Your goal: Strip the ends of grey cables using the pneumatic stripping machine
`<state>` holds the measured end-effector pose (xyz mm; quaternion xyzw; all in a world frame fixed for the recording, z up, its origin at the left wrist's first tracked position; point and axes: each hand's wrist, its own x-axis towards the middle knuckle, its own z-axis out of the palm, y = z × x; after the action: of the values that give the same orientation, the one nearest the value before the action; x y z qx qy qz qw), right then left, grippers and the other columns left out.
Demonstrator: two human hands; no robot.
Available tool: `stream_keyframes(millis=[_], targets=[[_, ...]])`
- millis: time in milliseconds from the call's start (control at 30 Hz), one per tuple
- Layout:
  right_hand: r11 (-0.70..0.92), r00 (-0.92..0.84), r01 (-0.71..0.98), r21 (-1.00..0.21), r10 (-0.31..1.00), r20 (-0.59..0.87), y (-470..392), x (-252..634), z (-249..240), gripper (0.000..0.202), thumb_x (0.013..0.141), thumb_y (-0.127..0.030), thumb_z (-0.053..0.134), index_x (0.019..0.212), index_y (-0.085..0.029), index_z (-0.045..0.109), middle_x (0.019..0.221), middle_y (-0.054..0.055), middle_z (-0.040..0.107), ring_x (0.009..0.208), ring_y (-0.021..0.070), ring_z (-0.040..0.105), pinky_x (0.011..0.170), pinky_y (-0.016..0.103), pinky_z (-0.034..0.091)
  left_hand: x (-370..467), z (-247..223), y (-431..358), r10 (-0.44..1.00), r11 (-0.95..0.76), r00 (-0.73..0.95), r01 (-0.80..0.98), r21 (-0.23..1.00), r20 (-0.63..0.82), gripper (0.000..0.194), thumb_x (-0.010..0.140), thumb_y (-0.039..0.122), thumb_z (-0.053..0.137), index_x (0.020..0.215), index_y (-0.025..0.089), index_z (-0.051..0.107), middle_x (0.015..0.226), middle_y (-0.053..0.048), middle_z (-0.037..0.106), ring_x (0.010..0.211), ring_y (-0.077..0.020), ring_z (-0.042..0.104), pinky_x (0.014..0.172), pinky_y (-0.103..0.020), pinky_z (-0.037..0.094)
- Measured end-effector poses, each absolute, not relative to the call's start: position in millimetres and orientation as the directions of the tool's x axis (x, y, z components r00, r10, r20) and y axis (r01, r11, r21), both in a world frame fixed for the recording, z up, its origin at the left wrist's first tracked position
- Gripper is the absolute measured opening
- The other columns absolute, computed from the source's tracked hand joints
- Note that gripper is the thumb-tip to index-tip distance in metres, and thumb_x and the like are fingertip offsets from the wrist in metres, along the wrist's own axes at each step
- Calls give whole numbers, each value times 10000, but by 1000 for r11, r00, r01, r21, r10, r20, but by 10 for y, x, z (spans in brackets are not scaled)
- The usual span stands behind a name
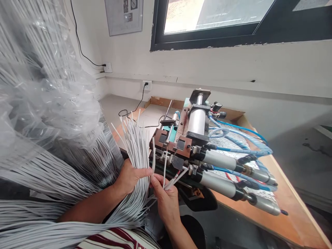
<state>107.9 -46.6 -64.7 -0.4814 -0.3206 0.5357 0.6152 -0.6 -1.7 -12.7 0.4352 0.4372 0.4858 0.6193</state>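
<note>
My left hand [131, 177] is wrapped round a thick bundle of white cables [136, 143], whose ends fan out upward. Its thumb reaches right to a single white cable [154, 155] that stands apart from the bundle. Close beside it, my right hand [166, 193] pinches near that cable and holds a few loose white cables [165, 169]. One pair of these points right, and a bit of red shows at its tip. Just beyond both hands is a pneumatic machine [185, 141] with brown blocks and silver cylinders.
Plastic-wrapped masses of white cable [52, 103] fill the left side. Blue air hoses [241, 138] curl over the wooden-edged bench [293, 207] on the right. A black power cord [142, 93] runs from a wall socket [147, 85]. A black seat-like shape [199, 200] is below the machine.
</note>
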Motion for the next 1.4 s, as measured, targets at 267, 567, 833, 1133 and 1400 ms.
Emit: stream_keyframes(millis=[267, 567, 833, 1133, 1400], targets=[[-64, 221, -380, -923, 962, -158, -464, 1093, -721, 280, 700, -407, 662, 743, -131, 667, 523, 0, 549, 456, 84, 362, 439, 221, 245, -8, -132, -14, 967, 194, 202, -202, 960, -153, 148, 565, 184, 704, 642, 118, 595, 558, -1, 575, 490, -141, 528, 452, -258, 434], [-51, 318, -525, -849, 914, -252, -484, 1070, -648, 265, 632, -391, 714, 698, -139, 665, 545, 10, 572, 466, 93, 429, 418, 206, 267, -27, -183, 20, 994, 58, 97, -50, 997, -53, 161, 550, 158, 705, 690, 136, 629, 619, 5, 604, 586, -147, 546, 576, -255, 439], [-148, 276, -568, -810, 893, -357, -515, 1080, -520, 273, 555, -372, 755, 591, -129, 635, 524, 19, 572, 430, 81, 432, 393, 194, 291, -42, -154, 49, 992, 90, 98, -105, 990, -80, 192, 521, 151, 722, 691, 121, 638, 613, 3, 606, 585, -147, 543, 592, -264, 439], [-169, 220, -572, -803, 911, -348, -441, 1100, -522, 257, 578, -363, 741, 663, -135, 657, 527, -10, 534, 418, 63, 373, 395, 195, 233, -39, -142, 48, 993, 92, 90, -134, 987, -80, 218, 517, 141, 730, 713, 123, 637, 646, -1, 622, 606, -154, 557, 616, -269, 448], [-48, 265, -381, -924, 951, -159, -451, 1069, -640, 241, 603, -384, 727, 711, -172, 690, 651, 6, 603, 582, 132, 474, 519, 245, 348, -52, -152, 38, 991, 84, 111, -42, 996, -79, 209, 517, 162, 743, 702, 131, 650, 658, -3, 638, 625, -157, 566, 645, -275, 455]])
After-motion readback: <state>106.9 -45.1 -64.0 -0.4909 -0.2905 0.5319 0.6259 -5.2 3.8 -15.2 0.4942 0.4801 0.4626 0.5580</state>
